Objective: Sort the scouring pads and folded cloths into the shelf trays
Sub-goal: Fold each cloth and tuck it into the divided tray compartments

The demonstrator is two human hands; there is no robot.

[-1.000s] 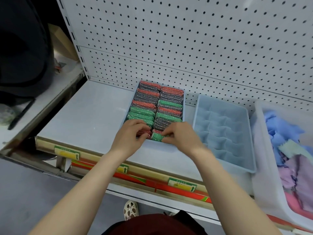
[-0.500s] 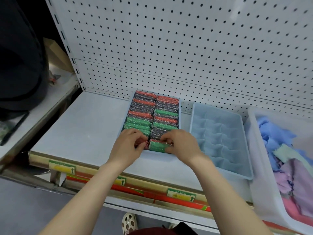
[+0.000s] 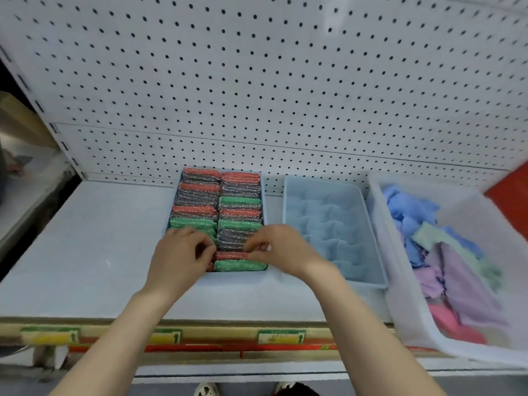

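Observation:
A blue tray [image 3: 264,195] on the shelf holds two rows of red, green and grey scouring pads [image 3: 240,202] standing on edge. My left hand [image 3: 178,257] rests over the near end of the left row, fingers curled onto a pad there. My right hand [image 3: 281,248] pinches a red pad [image 3: 231,255] near the front of the right row, just behind a green pad [image 3: 238,265]. To the right stands a blue divided tray [image 3: 328,224] with nothing in its compartments. A white bin [image 3: 468,270] at the far right holds loose blue, purple, green and pink cloths [image 3: 454,264].
White pegboard [image 3: 285,81] backs the shelf. The bare shelf surface [image 3: 85,238] stretches left of the pad tray. Price labels [image 3: 281,337] run along the shelf's front edge. A side counter [image 3: 17,178] lies at the far left.
The camera tilted up and nearer to the shelf. Both hands stayed at the near end of the pad tray, fingers working the front pads.

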